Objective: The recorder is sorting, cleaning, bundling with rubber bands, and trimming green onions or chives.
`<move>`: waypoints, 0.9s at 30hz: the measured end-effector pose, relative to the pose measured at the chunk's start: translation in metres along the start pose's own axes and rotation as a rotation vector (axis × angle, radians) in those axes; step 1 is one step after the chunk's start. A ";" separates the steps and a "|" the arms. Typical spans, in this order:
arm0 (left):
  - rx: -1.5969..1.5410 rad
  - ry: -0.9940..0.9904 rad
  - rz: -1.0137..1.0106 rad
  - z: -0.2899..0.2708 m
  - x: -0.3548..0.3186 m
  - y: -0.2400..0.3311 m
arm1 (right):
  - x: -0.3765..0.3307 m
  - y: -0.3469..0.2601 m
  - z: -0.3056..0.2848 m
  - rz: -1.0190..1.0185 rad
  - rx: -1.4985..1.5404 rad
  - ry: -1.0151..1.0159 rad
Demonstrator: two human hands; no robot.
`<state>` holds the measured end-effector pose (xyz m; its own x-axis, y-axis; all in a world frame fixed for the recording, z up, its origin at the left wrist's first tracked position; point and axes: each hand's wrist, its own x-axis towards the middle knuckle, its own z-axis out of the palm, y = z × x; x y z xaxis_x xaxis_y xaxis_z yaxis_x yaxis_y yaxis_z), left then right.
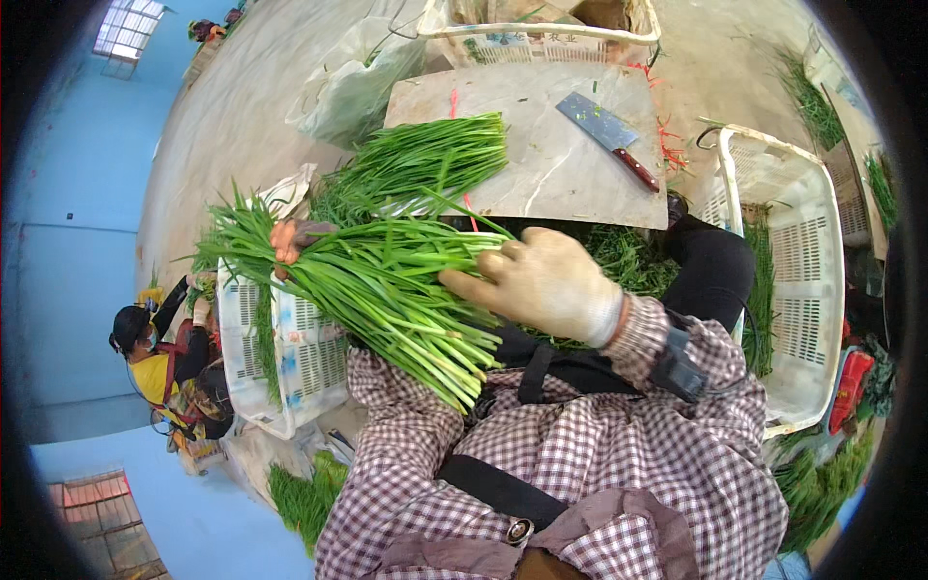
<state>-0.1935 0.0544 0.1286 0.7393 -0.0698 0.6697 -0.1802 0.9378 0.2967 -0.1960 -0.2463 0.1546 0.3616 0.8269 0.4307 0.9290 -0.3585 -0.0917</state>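
Bunch of long, slender green stalks (387, 280), left of centre, gripped near its leafy end. Pose aslant: leaf tips splayed toward the far left, paler stalk ends toward the near right, unevenly aligned.

Gap between laid greens (440, 155) and knife (611, 138)

Your left hand (287, 244) gripped a bunch of green stalks (387, 285); your gloved right hand (556, 285) was at its stem side. Second bunch (425, 159) lay partly on the bench (561, 184), cleaver (601, 126) to its right. White slotted crates (807, 290) stood left and right of you.
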 end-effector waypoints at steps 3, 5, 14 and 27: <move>-0.017 0.043 -0.025 -0.009 0.000 -0.014 | 0.004 -0.001 0.024 0.001 0.033 -0.013; -0.013 0.060 -0.030 -0.012 -0.002 -0.019 | 0.000 -0.001 0.034 -0.035 0.056 0.001; -0.013 0.028 0.000 -0.030 -0.003 -0.019 | -0.082 0.020 0.099 0.110 0.240 -0.445; 0.050 0.105 0.098 -0.020 -0.010 0.010 | -0.005 -0.014 0.040 0.334 0.764 0.281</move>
<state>-0.1891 0.0710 0.1112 0.7797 0.0596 0.6233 -0.2850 0.9202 0.2685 -0.2078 -0.2280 0.1181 0.6846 0.5571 0.4701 0.6132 -0.0914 -0.7846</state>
